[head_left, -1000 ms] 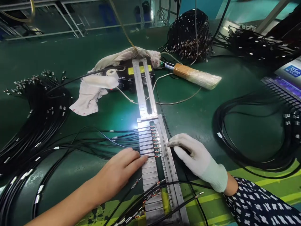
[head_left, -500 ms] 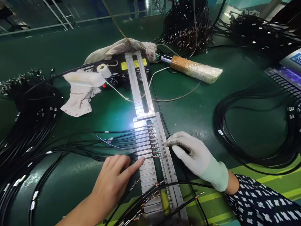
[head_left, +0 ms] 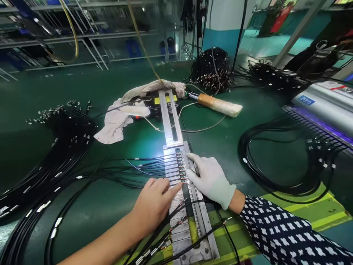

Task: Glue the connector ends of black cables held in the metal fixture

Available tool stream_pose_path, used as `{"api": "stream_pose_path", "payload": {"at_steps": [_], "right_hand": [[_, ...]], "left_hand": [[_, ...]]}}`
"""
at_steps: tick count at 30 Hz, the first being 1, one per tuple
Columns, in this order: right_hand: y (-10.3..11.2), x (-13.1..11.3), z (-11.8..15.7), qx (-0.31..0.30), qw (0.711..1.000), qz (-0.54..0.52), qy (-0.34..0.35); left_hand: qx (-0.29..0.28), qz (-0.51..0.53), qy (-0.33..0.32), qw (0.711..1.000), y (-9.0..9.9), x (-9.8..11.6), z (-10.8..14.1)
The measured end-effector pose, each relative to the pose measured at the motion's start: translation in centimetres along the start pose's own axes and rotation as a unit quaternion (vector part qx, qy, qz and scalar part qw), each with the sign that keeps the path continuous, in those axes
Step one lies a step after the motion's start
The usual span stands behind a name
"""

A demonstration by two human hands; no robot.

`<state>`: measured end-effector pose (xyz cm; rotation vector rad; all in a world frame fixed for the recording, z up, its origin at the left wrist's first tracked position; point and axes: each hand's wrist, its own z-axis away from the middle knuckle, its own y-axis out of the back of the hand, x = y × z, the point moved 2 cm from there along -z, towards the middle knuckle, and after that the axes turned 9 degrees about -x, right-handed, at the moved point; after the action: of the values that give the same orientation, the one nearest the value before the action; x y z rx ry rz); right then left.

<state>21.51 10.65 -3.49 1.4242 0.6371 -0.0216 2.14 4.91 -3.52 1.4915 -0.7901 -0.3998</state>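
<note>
Row of cables (head_left: 171, 164) seated across metal fixture's (head_left: 207, 235) upper part | loose cables (head_left: 212, 230) over lower part | left hand's (head_left: 154, 202) grip unclear | right hand (head_left: 211, 177) open

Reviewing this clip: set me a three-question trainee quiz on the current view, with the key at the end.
1. True or false: the right hand wears a white glove, while the left hand is bare.
2. From the upper part of the metal fixture, the row of black cables trails toward the person's: A) left; B) right.
3. Fill in: the dark sleeve has ____ shapes on it.

Key: 1 true; 2 A; 3 white.
</note>
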Motion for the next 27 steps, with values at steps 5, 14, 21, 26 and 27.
{"api": "stream_pose_path", "payload": {"at_steps": [5, 14, 21, 26, 27], "right_hand": [[-0.1, -0.3, 0.1, 0.022, 0.999, 0.02, 0.013], [-0.7, 0.1, 0.2, 0.034, 0.999, 0.017, 0.013], [-0.4, -0.3, 0.1, 0.018, 0.999, 0.021, 0.036], [-0.7, -0.1, -0.6, 0.016, 0.999, 0.03, 0.025], [-0.7, 0.1, -1.0, 0.018, 0.999, 0.03, 0.02]], "left_hand": [[-0.023, 0.056, 0.01, 0.998, 0.3, -0.4, -0.8], [-0.013, 0.035, -0.013, 0.999, -0.9, 0.0, -1.2], [0.055, 0.1, 0.225, 0.968, 1.3, -5.6, -4.8], [0.044, 0.137, 0.277, 0.95, 0.6, -10.1, -7.4], [0.046, 0.139, 0.285, 0.947, 0.5, -10.6, -7.8]]}}
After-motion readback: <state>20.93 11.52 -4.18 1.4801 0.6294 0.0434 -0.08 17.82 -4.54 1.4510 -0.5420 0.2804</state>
